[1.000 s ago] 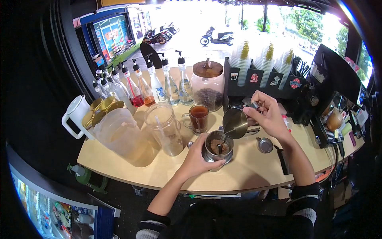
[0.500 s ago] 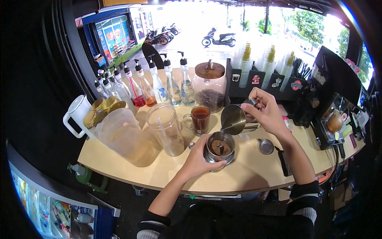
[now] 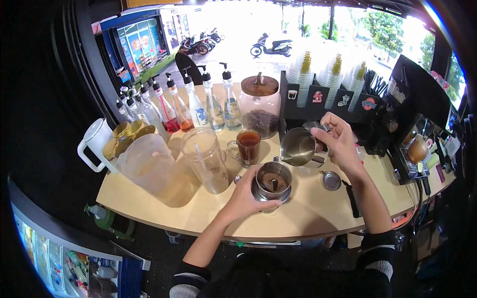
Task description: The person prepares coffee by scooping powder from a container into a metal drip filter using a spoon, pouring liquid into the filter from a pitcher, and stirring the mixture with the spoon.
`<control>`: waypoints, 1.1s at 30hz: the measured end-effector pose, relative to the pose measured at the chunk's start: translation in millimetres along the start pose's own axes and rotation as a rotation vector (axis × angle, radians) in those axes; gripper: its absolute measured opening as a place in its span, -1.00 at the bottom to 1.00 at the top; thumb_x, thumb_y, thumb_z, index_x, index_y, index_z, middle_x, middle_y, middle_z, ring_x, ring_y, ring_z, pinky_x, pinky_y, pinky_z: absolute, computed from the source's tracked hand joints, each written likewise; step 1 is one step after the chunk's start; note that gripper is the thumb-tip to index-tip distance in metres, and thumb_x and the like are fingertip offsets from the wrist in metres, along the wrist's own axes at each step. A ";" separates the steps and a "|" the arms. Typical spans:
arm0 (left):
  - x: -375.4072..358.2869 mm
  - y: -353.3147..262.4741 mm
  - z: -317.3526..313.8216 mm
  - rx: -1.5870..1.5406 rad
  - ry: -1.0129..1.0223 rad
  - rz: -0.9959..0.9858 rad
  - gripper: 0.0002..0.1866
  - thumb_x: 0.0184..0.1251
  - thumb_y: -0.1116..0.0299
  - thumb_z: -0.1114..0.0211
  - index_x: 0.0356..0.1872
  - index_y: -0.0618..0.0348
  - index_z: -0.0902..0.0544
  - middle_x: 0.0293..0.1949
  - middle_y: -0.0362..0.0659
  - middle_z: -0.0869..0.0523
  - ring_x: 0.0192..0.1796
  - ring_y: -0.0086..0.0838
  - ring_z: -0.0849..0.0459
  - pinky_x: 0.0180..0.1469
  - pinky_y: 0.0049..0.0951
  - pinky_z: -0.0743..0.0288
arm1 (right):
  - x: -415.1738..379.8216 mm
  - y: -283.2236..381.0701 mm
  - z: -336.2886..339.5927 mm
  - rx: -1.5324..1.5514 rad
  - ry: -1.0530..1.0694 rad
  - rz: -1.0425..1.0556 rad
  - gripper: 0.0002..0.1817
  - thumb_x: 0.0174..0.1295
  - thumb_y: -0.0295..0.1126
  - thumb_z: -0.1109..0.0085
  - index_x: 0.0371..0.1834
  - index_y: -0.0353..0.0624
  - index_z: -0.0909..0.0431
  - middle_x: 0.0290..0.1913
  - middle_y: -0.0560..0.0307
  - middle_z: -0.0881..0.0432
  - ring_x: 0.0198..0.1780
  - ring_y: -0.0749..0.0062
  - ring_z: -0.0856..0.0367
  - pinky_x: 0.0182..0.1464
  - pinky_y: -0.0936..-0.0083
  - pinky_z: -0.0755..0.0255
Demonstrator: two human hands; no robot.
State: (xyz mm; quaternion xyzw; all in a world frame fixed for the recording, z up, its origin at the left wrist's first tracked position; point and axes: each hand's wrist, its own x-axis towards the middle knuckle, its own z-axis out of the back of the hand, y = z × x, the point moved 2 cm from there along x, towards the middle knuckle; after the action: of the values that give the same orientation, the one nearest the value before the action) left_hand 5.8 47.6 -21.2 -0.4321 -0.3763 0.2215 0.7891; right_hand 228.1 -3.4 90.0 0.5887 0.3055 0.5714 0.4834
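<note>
Here, left hand (image 3: 247, 194) grip clamped on one cup (image 3: 273, 181), right hand (image 3: 339, 144) on one pitcher (image 3: 298, 146).

Probably a drinks stall: syrup bottles (image 3: 198, 102), stacked cups (image 3: 328, 74).

curved wooden counter (image 3: 318, 213) — open front | daylit street (image 3: 238, 30) — parked scooters (image 3: 271, 46)

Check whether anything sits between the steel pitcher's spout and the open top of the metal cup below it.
Nothing visible does. The right hand holds the steel pitcher just above and behind the metal cup, which the left hand grips. The cup's mouth is uncovered; only a small stem stands inside. The glass mug stands off to the left.
</note>
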 end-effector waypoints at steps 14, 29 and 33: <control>-41.6 65.0 22.2 0.296 -0.120 0.440 -0.80 0.21 0.38 -0.32 -0.41 0.38 -0.67 -0.53 0.03 -0.70 -0.46 -0.25 -0.72 -0.33 -0.33 -0.57 | -52.5 -153.6 36.7 0.406 -0.251 -0.174 -0.78 0.24 -0.52 -0.18 -0.47 -0.08 -0.33 -0.51 0.23 -0.53 -0.56 0.60 -0.49 -0.54 0.66 -0.41; -50.0 46.5 46.1 -0.221 -0.198 0.449 -0.83 0.36 0.37 -0.27 -0.36 0.24 -0.52 -0.61 -0.21 -0.63 -0.72 -0.68 -0.45 -0.66 -0.65 -0.36 | -70.7 -223.8 30.0 0.465 -0.335 -0.159 -0.83 0.31 -0.47 -0.15 -0.40 -0.11 -0.35 -0.47 0.27 -0.46 -0.42 0.52 -0.45 -0.32 0.59 -0.34; -34.0 2.4 46.7 -0.484 -0.240 0.342 -0.80 0.40 0.30 -0.24 -0.33 0.17 -0.45 -0.53 -0.18 -0.66 -0.73 -0.69 -0.45 -0.70 -0.67 -0.36 | -58.4 -182.6 32.6 0.130 -0.323 -0.046 -0.87 0.27 -0.43 -0.20 -0.29 -0.15 -0.42 -0.38 0.24 -0.49 -0.35 0.48 -0.45 -0.26 0.60 -0.31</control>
State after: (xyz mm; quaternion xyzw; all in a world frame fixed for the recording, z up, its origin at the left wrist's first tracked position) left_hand -52.0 50.0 -20.8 -0.6349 -0.4303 0.3043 0.5649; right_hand 285.5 -0.7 -95.8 0.6956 0.2734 0.4373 0.5001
